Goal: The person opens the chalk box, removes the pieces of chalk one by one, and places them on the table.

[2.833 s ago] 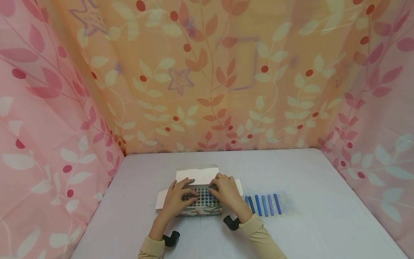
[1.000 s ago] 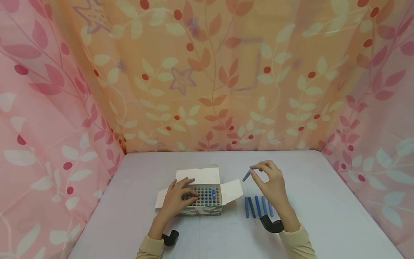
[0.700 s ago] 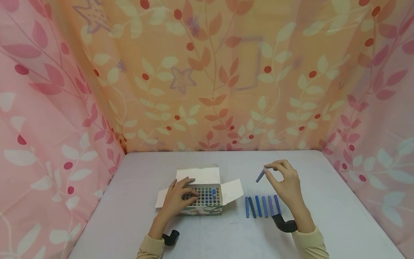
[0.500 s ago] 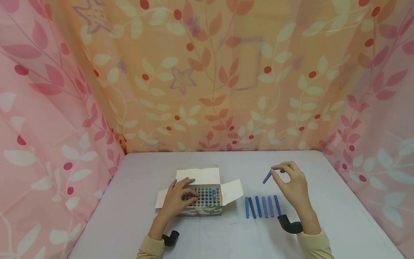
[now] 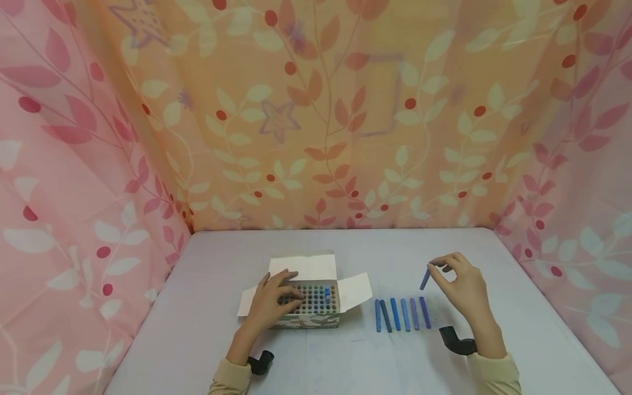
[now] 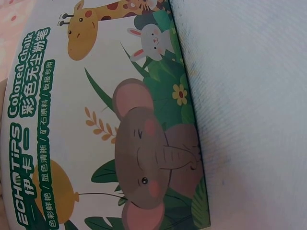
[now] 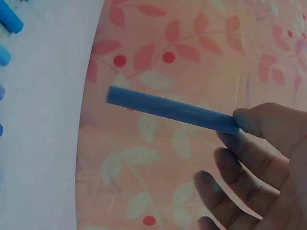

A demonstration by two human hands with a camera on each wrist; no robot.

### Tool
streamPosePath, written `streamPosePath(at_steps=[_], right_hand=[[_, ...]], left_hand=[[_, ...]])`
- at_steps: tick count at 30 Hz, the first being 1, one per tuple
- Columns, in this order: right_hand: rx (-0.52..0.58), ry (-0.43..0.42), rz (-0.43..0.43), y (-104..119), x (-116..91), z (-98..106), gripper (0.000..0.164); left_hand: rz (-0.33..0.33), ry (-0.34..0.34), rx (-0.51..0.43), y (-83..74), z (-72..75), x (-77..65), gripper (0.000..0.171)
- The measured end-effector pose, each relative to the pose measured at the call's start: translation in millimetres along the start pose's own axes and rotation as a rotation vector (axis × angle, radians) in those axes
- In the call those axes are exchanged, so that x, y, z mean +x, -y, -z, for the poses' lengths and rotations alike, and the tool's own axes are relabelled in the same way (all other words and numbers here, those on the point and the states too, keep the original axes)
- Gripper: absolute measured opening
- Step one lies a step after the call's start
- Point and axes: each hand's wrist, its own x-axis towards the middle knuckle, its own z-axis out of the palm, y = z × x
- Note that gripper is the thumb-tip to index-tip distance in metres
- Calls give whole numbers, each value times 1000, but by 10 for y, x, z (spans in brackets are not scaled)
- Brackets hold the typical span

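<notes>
In the head view my right hand [image 5: 464, 282] pinches a blue chalk stick [image 5: 424, 278] by its upper end, above the far side of a row of chalk sticks [image 5: 406, 314]. The right wrist view shows this chalk stick [image 7: 168, 109] between thumb and index finger, its other fingers loosely bent. My left hand [image 5: 270, 299] rests over the left part of an opened chalk box [image 5: 316, 320], fingers spread and slightly bent. Many chalk ends fill the box; two blue ones stick up at its right. The left wrist view shows the box's printed front [image 6: 144, 143].
White box flaps [image 5: 354, 292] stick out at the back and sides. The blue and violet chalk sticks lie side by side right of the box on a white-covered table [image 5: 222, 252]. Flowered curtains [image 5: 316, 109] close off the back and both sides.
My right hand has left the box, lifted a blue chalk stick and carried it rightward, lately a little down toward the right end of the row. My left hand has stayed on the box.
</notes>
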Motion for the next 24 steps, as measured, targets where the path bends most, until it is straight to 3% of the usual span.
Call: streamPosePath(at_steps=[9,14,20,24], right_hand=[[-70,309,-45,-171,-22,50,15],[-97,424,-57,-272,-39,31,12],[-99,567,-129,-372,-91,-10,12],[-105,616,-157,-445,-133,-62,13]], left_hand=[[8,-4,2,-16,28,18,9],[15,6,7,-2,18,16,9],[5,2,7,10,11,15,8],[3,4,2,7,2,6,8]])
